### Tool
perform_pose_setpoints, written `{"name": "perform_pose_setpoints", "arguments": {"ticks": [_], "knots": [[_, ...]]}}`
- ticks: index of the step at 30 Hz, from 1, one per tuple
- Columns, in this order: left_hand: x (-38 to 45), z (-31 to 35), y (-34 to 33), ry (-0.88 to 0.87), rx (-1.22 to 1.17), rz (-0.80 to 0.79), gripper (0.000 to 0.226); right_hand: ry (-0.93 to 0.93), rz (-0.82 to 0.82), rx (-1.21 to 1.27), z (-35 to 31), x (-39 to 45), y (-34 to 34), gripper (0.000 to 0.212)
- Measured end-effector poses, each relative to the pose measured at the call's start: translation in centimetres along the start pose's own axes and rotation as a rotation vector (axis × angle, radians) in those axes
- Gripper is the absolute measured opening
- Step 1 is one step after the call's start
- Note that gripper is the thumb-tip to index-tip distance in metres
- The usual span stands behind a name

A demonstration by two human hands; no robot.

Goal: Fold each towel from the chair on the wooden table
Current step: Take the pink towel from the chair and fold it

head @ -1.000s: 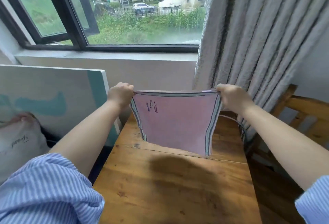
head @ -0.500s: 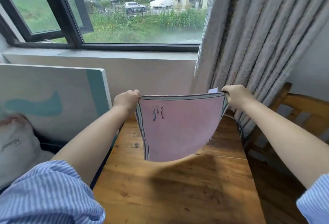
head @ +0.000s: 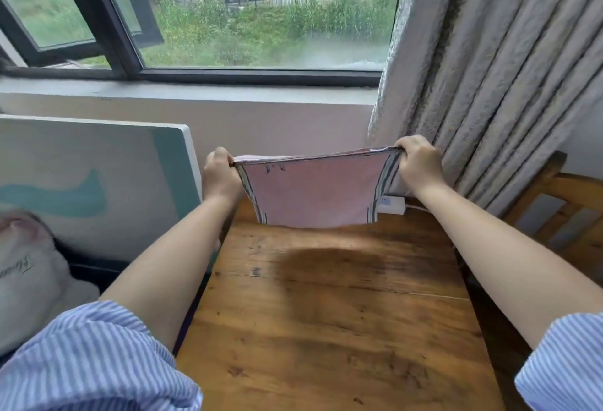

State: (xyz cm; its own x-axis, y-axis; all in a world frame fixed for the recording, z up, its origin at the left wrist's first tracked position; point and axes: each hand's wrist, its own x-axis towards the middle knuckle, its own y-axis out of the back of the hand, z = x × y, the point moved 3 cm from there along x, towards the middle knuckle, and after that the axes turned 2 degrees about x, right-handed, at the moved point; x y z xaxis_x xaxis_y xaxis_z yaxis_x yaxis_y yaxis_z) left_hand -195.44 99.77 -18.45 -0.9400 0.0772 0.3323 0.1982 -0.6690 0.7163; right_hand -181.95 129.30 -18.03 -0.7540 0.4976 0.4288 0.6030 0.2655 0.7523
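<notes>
A worn plank table (head: 326, 312) stands under a window by a pleated curtain (head: 489, 84); left hand (head: 219, 173) and right hand (head: 416, 162) pinch the top corners of a pink, stripe-edged towel (head: 313, 195), stretched taut above the table's far end.

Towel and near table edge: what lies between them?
Head view: only bare wood of the table and a shadow; nothing sits between the towel and the near edge.
</notes>
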Motion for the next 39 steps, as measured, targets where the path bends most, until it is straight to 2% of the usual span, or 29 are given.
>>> {"name": "perform_pose_setpoints", "arguments": {"ticks": [3,5,7,11,13,15,20,26,30,32,35,37,39], "knots": [[-1.7,-2.7,-0.4,-0.068,0.054,-0.052,0.018,0.057,-0.056,-0.063,0.4,-2.7,-1.0,0.027],[-4.0,-4.9,-1.1,-0.149,0.134,-0.166,0.013,0.061,-0.092,-0.126,1.5,-5.8,-1.8,0.026],[-6.8,-7.1,-2.0,-0.268,0.294,-0.364,0.004,0.079,-0.185,-0.168,2.8,-9.8,-2.7,0.025],[-12.8,-11.8,-4.4,-0.357,0.55,-0.852,0.019,0.115,-0.651,-0.429,6.1,-18.6,-6.0,0.028],[-15.7,-13.5,-5.4,-0.334,0.624,-1.075,0.028,0.148,-0.869,-0.446,6.9,-22.5,-7.0,0.028],[-18.3,-14.8,-6.3,-0.305,0.678,-1.265,0.023,0.134,-1.016,-0.418,7.4,-25.5,-7.7,0.025],[-22.3,-16.7,-6.6,-0.203,0.704,-1.552,0.023,0.001,-1.289,-0.403,7.8,-30.1,-8.5,0.022],[-23.1,-17.4,-6.4,-0.102,0.682,-1.671,0.03,-0.155,-1.415,-0.377,7.3,-30.4,-8.6,0.039],[-23.6,-18.2,-6.4,-0.001,0.661,-1.709,0.028,-0.286,-1.576,-0.337,6.9,-30.8,-9.2,0.022],[-23.6,-18.5,-6.5,0.059,0.638,-1.725,0.026,-0.363,-1.609,-0.29,7.1,-30.8,-9.5,0.028],[-23.8,-19.0,-6.6,0.152,0.596,-1.73,0.026,-0.485,-1.585,-0.127,7.8,-31.0,-9.9,0.036],[-23.6,-19.4,-6.9,0.235,0.531,-1.698,0.027,-0.601,-1.492,-0.028,8.9,-30.7,-10.7,0.036],[-23.0,-19.8,-7.2,0.348,0.399,-1.597,0.026,-0.723,-1.366,0.027,10.0,-30.5,-11.3,0.029]]}}
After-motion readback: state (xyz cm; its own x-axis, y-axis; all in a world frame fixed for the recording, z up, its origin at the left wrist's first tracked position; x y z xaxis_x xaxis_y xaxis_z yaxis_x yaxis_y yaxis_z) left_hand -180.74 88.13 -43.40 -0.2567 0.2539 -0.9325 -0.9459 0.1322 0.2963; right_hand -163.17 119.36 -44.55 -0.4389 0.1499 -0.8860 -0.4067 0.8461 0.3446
